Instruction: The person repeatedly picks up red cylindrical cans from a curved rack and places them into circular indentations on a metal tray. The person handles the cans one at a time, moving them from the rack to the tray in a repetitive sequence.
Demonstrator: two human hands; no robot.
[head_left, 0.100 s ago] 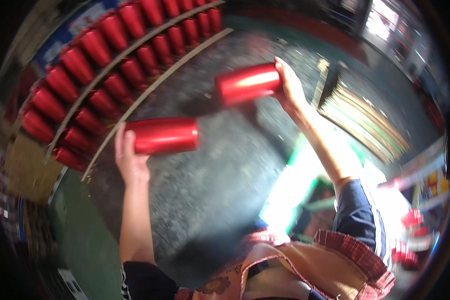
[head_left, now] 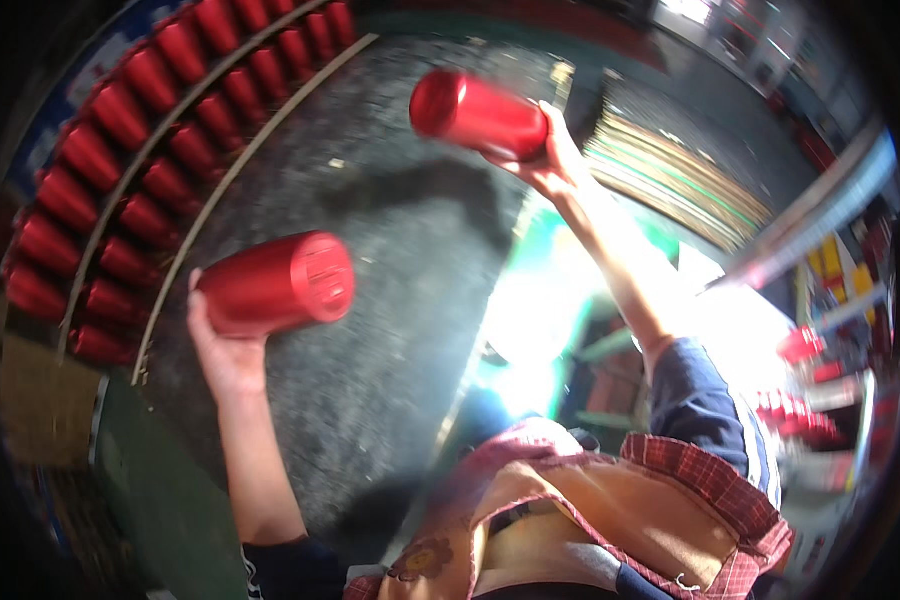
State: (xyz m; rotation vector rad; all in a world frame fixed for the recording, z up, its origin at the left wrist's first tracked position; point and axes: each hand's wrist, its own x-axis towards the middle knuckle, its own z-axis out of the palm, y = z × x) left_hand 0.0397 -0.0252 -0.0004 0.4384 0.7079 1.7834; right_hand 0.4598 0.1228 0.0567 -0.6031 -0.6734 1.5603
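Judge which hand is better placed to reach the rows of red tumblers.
Probably the left hand: it's nearer the tumbler rows, though holding a red tumbler. The right hand, holding another tumbler, is nearer the stacked sheets.

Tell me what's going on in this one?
A person has a red piece in each hand. The left hand grips one red cylinder by an end, its flat end turned toward the camera. The right hand, farther forward, grips a second red cylinder. Both are held over a dark, scuffed surface. Rows of similar red pieces line the upper left, beside pale strips.
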